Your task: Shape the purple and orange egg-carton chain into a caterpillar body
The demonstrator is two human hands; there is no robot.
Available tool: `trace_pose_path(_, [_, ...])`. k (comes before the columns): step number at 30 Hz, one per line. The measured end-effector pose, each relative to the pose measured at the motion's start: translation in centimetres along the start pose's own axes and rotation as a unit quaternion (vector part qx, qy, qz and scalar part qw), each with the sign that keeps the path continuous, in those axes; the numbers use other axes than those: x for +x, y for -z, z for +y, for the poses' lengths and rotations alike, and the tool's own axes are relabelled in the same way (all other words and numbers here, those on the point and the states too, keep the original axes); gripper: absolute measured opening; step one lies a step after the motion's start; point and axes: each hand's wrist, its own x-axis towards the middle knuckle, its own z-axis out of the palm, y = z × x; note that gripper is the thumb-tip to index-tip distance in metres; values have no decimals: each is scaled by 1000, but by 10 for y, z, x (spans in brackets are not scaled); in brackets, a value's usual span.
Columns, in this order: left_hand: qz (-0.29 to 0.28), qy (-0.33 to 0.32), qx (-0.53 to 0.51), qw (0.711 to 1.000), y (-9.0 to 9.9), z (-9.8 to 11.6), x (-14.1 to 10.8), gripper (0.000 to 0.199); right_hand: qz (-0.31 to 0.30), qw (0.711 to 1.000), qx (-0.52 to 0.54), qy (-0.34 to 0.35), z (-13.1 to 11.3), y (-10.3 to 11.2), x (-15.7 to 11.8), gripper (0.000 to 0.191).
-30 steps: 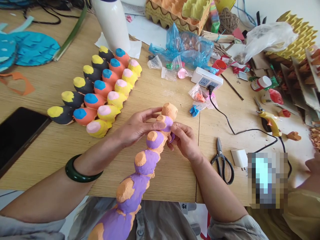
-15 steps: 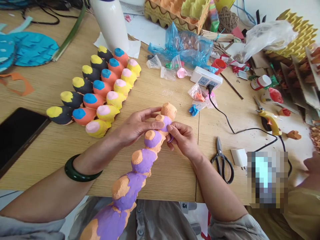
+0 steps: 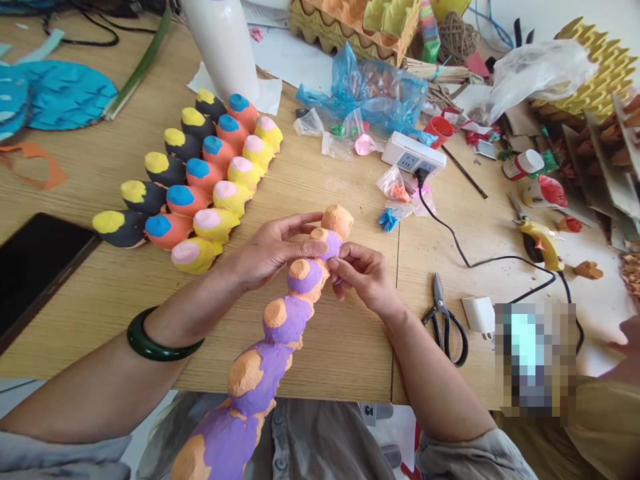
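An orange egg-carton strip (image 3: 290, 320), its bumps partly covered with smooth purple clay, slants from the front edge of the table up to my hands. My left hand (image 3: 273, 250) grips it near the far end, the thumb resting on a bump. On the right side of that same bump, my right hand (image 3: 363, 270) is closed with thumb and fingertips against the purple clay; a bit of purple shows beneath the fingers. The bump at the far tip is bare orange. Left of my hands lie painted egg-carton rows (image 3: 205, 173) in black, orange and yellow with coloured tips.
Black-handled scissors (image 3: 443, 320), a white charger (image 3: 479, 315) and a yellow glue gun (image 3: 543, 243) lie on the right. A power strip (image 3: 413, 157) with its cable stands behind. A phone (image 3: 43, 273) and white bottle (image 3: 223, 50) are on the left. Another person (image 3: 607, 400) sits at right.
My right thumb has slid slightly down and left along the bump's edge. The strip's near end has shifted a little to the right. My left hand stays in place.
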Motion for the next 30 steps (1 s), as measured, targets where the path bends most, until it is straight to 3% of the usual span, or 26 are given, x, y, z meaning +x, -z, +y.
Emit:
trace_pose_path(7, [6,-1,0,1000,-2,3,0,67,-8,1000,10,-25,2,2,1,42])
trace_pose_path(15, [15,-37,34,999,0,-6,1,63,63,997,-18,-33,7,-4,1,52])
trace_pose_path(30, [11,-14,13,1000,-1,1,1,68,-5,996,66,-56,5,5,2,36])
